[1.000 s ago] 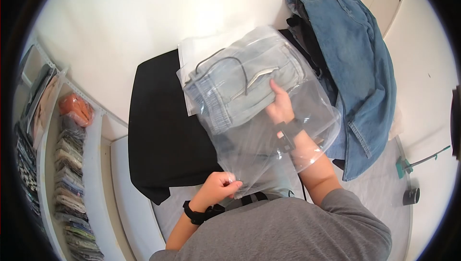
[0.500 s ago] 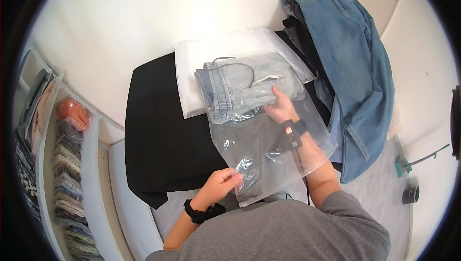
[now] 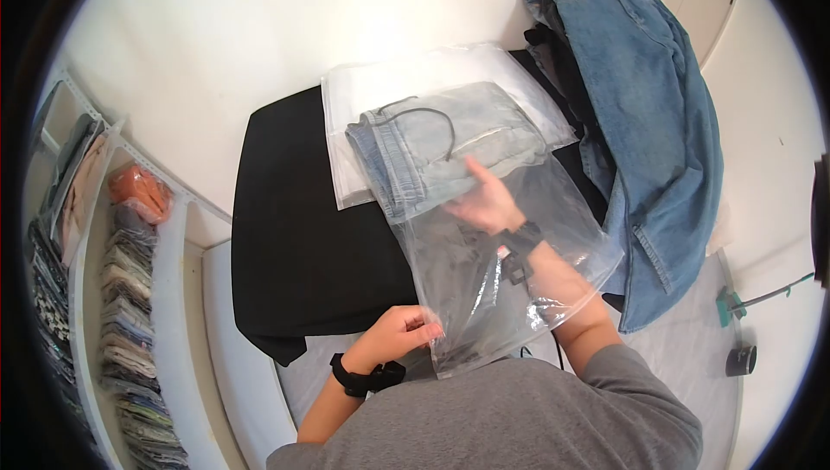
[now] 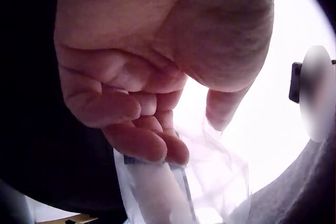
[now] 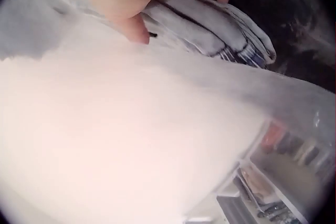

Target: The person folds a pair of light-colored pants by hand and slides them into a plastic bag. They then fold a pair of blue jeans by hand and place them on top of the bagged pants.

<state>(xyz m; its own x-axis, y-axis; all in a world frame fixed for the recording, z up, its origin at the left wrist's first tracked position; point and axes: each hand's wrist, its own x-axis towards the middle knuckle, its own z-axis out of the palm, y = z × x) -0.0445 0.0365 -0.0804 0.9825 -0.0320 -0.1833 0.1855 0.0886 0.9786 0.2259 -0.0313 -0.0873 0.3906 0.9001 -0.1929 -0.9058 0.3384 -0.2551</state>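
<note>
A pair of folded light-wash jeans (image 3: 432, 141) lies in the far end of a clear plastic bag (image 3: 536, 245) on the black table cover (image 3: 294, 236). My right hand (image 3: 480, 198) is inside the bag with its fingers fairly straight, touching the near edge of the jeans (image 5: 220, 29). In the right wrist view the right hand (image 5: 178, 11) lies over the folded denim. My left hand (image 3: 419, 329) pinches the bag's near open edge at the table's front. The left wrist view shows the left hand (image 4: 191, 129) with curled fingers and thumb closed on the clear film (image 4: 210, 182).
A second clear bag (image 3: 372, 89) lies flat beneath the jeans. Darker blue jeans (image 3: 640, 98) over dark clothes drape at the right. White shelves (image 3: 164, 297) at the left hold packed garments. A white wall is behind the table.
The bag with the folded jeans, held up a second ago, now lies flat on the table. My right hand has drawn back from the jeans and opened. The left hand keeps its pinch.
</note>
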